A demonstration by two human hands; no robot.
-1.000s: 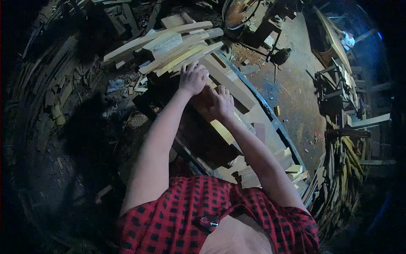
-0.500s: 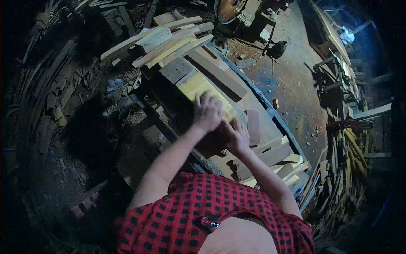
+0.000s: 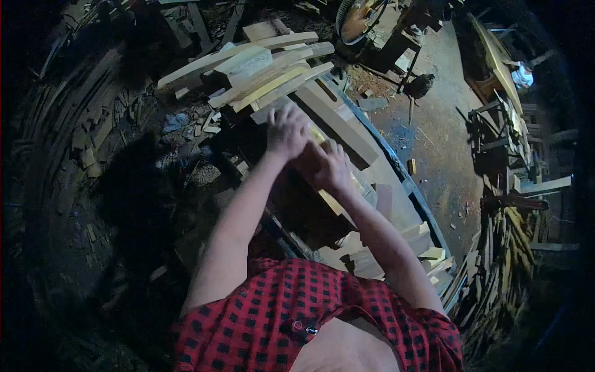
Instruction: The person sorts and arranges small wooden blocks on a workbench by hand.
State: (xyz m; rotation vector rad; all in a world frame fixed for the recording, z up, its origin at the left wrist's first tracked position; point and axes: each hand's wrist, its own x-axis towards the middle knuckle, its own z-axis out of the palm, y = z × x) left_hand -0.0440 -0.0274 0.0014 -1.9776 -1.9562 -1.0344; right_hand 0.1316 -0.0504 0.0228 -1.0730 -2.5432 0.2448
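Note:
My left hand (image 3: 287,133) is up at the far part of a pale yellow board (image 3: 331,202), its fingers curled down. Close behind it, nearer my body, my right hand (image 3: 331,167) is also bent over. Between the two hands shows a brownish shape that both seem to grip; the hands and shadow hide most of it, so I cannot make out what it is. Much of the board is covered by my hands and right forearm. A long brown wooden beam (image 3: 334,129) lies just to the right of the board.
Curved wooden pieces (image 3: 238,56) are stacked beyond the hands. A bench with a blue edge (image 3: 384,150) runs along the right, with offcuts (image 3: 434,253) near my right elbow. A fan (image 3: 359,22) stands farther off. Another person (image 3: 522,75) is at the far upper right.
Both hands have moved together away from my body and slightly left along the board, uncovering its near end. The view has shifted a little.

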